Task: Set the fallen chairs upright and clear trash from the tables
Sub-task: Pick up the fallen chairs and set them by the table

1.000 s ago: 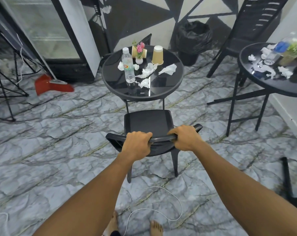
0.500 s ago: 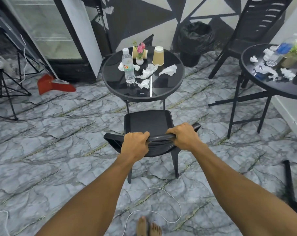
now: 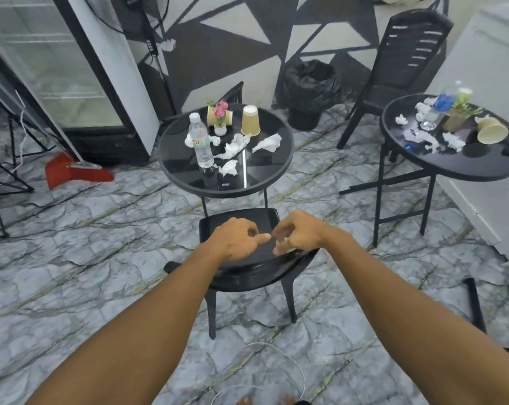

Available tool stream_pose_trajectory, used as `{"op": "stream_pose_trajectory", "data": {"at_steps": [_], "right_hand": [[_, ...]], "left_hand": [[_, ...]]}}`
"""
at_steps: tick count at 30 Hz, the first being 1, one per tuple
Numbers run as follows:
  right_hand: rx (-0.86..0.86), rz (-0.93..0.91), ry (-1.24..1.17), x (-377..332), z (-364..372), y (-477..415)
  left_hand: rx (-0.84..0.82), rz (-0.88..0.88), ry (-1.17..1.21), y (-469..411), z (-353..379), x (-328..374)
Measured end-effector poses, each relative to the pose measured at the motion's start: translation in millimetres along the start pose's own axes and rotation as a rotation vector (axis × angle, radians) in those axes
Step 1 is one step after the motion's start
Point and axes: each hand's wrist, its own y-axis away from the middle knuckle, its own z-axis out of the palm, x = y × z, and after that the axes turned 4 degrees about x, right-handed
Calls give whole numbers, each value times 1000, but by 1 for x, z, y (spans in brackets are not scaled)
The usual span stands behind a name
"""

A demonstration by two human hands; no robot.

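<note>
A black plastic chair (image 3: 249,271) stands upright at the near round table (image 3: 189,179). My left hand (image 3: 235,241) and my right hand (image 3: 298,235) hover just above its backrest, close together, fingers loosely curled, holding nothing. On this table are a water bottle (image 3: 201,144), an upside-down paper cup (image 3: 250,120), a small flower pot (image 3: 220,118) and crumpled tissues (image 3: 267,142). The right table (image 3: 463,168) carries more tissues (image 3: 420,135), a bottle (image 3: 440,105) and a paper cup (image 3: 491,130) on its side.
A bin lined with a black bag (image 3: 308,89) stands by the back wall. An upright chair (image 3: 402,59) is behind the right table. A dark leg or bar (image 3: 475,305) lies on the floor at right. Glass-door fridge (image 3: 57,68), red dustpan (image 3: 72,171), white cable (image 3: 291,363).
Both hands have let go of the chair's backrest and lifted slightly above it, moving closer together. The chair stays upright, and the view has shifted nearer the table.
</note>
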Motion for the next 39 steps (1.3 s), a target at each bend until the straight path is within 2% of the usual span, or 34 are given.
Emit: {"op": "stream_pose_trajectory", "data": {"at_steps": [3,5,11,19,24,31,39], "right_hand": [[233,40,93,34,-27,-9],[278,72,120,63,-41,-15],[107,152,230,174,-109,-52],[62,125,250,265,-238,-122],[52,71,267,285,-297,-192],[69,-22,336,294,-379,-330],[32,-73,333,278,-477,-493]], "left_hand": [[-23,24,-112,-39,6,29],[-63,27,-137,-68,17,49],[-110,-3,-225,-184,60,120],[-65,-111,-154,-311,59,221],[14,-148,-180,-394,37,242],[112,-200,-144,-534,-11,228],[126,-275,-80,-686,-90,206]]}}
